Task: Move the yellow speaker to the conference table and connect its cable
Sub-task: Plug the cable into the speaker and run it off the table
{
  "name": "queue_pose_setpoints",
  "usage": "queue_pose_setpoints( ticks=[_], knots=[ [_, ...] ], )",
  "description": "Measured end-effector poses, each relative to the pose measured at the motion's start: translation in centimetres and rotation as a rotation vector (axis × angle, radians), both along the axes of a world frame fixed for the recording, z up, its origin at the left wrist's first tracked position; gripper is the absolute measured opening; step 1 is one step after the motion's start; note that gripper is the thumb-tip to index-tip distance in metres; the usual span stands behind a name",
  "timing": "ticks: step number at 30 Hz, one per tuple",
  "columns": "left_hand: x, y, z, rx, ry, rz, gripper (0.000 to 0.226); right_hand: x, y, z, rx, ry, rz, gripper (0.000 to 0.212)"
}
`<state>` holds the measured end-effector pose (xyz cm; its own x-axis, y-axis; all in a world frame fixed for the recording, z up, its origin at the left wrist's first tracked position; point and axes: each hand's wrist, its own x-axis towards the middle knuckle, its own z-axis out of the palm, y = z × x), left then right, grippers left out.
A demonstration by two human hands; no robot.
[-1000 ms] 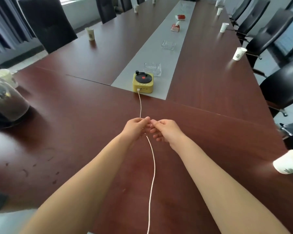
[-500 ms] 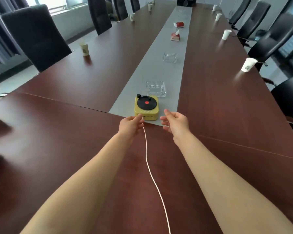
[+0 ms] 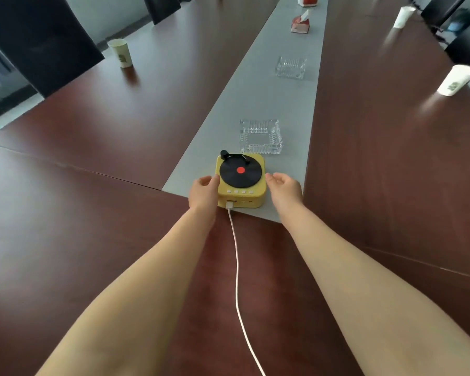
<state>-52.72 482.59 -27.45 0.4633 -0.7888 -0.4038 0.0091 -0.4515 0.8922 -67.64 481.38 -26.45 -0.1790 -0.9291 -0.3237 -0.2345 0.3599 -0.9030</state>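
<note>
Yellow speaker [image 3: 240, 180] sits on near end of grey runner [image 3: 258, 99], middle of conference table [image 3: 92, 115]. White cable [image 3: 236, 267] plugged into speaker's front face, trails back across wood toward person.

Left hand [image 3: 204, 192] at speaker's left side, thumb against edge, fingers loosely curled, gripping nothing. Right hand [image 3: 284, 188] half-open at right side, fingertips by edge; contact unclear.

Glass ashtray [image 3: 261, 137] just behind speaker. Paper cup [image 3: 121, 52] well apart, far left.
</note>
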Motion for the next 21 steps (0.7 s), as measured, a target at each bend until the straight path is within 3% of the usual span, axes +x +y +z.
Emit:
queue_pose_setpoints(
  ticks=[3, 7, 11, 21],
  knots=[
    [-0.5, -0.9, -1.2, -0.005, 0.013, -0.062, 0.054, 0.1, -1.2, -1.3, 0.013, 0.026, 0.060, 0.049],
    [-1.2, -1.2, -2.6, -0.079, 0.102, -0.116, 0.050, 0.7, -1.7, -3.4, 0.013, -0.004, 0.107, 0.047],
    [-1.7, -0.3, -4.3, -0.163, 0.081, -0.121, 0.052, 1.0, -1.2, -4.8, -0.006, -0.164, 0.020, 0.047],
    [-1.2, 0.2, -5.0, -0.244, 0.086, -0.195, 0.055, 1.4, -1.5, -6.3, -0.098, -0.139, -0.019, 0.044]
  ],
)
